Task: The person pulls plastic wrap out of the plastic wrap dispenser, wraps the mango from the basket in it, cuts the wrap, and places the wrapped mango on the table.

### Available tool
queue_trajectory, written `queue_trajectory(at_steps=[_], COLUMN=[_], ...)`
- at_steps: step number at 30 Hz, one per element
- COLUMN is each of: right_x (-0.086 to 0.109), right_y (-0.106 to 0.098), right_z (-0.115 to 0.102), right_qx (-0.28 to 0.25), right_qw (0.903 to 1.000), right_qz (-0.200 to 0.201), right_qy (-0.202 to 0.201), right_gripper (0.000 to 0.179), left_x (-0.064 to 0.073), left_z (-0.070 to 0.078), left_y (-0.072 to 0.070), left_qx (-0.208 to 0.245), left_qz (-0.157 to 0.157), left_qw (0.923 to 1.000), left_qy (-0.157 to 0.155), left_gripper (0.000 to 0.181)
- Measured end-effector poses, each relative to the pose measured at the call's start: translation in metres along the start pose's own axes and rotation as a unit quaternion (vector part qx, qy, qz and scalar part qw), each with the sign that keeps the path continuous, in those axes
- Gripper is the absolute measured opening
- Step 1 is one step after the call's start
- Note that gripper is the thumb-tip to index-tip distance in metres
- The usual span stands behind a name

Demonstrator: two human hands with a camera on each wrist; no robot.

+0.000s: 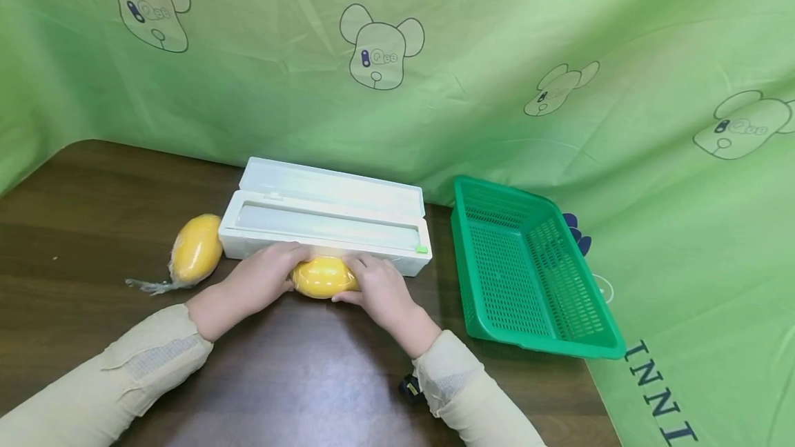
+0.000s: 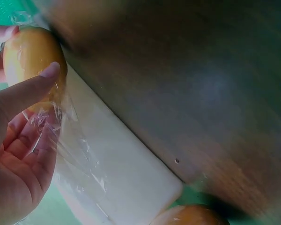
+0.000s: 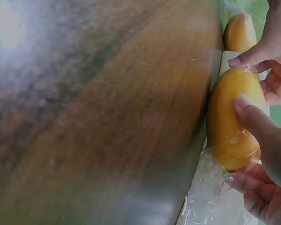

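Note:
A yellow mango (image 1: 323,278) with clear cling film around it is between both hands, in front of the white cling film dispenser (image 1: 248,245). My left hand (image 1: 263,278) grips its left end, thumb on the near side in the left wrist view. From the right end my right hand (image 1: 385,292) holds it, the thumb lying across the yellow skin in the right wrist view. Loose, wrinkled film (image 2: 91,168) trails beside the mango over the dispenser's white side. The dispenser's lid (image 1: 329,185) stands raised behind the film roll.
Left of the dispenser lies another mango (image 1: 197,248) wrapped in film, its twisted film tail (image 1: 152,286) on the brown table (image 1: 93,226). A green plastic basket (image 1: 462,281) stands on the right. Behind the table hangs a green curtain (image 1: 248,88). A small green slider (image 1: 421,250) sits at the dispenser's right end.

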State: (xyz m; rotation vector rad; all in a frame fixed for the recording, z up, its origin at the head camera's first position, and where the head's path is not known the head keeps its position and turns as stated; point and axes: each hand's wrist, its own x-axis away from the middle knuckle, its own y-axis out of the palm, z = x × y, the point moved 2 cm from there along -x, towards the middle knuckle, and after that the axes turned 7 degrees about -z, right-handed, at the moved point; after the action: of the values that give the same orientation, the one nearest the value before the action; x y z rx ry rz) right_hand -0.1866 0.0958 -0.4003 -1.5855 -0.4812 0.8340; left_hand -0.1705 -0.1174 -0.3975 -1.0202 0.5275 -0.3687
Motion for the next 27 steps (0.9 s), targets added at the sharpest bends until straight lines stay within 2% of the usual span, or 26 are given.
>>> queue_trajectory(at_steps=[5, 8, 12, 16, 18, 22, 27], right_x=[0.001, 0.003, 0.005, 0.005, 0.005, 0.006, 0.012], right_y=[0.002, 0.003, 0.004, 0.003, 0.002, 0.002, 0.004], right_z=[0.002, 0.003, 0.003, 0.002, 0.003, 0.009, 0.021], right_qx=[-0.040, -0.064, -0.083, -0.101, -0.111, -0.167, -0.224], right_qw=[0.9991, 0.9978, 0.9961, 0.9944, 0.9932, 0.9839, 0.9702], right_qz=[-0.009, -0.007, -0.006, -0.014, -0.023, -0.054, -0.088], right_qy=[0.012, 0.019, 0.028, 0.030, 0.028, 0.035, 0.032], right_gripper=[0.064, 0.065, 0.066, 0.072, 0.074, 0.068, 0.061], left_x=[0.001, 0.002, 0.003, 0.002, 0.002, 0.002, 0.003], left_z=[0.000, 0.001, 0.002, 0.004, 0.003, 0.001, -0.001], left_y=[0.004, 0.006, 0.004, -0.001, -0.004, -0.005, -0.004], left_qx=[-0.008, -0.018, -0.019, 0.007, 0.020, 0.025, 0.020], left_qz=[0.019, 0.020, -0.008, -0.045, -0.048, -0.046, -0.058], left_qw=[0.9996, 0.9994, 0.9997, 0.9989, 0.9984, 0.9985, 0.9980], left_qy=[0.017, 0.019, 0.010, -0.013, -0.019, -0.018, -0.019], left_gripper=[0.044, 0.046, 0.047, 0.048, 0.043, 0.028, 0.031])
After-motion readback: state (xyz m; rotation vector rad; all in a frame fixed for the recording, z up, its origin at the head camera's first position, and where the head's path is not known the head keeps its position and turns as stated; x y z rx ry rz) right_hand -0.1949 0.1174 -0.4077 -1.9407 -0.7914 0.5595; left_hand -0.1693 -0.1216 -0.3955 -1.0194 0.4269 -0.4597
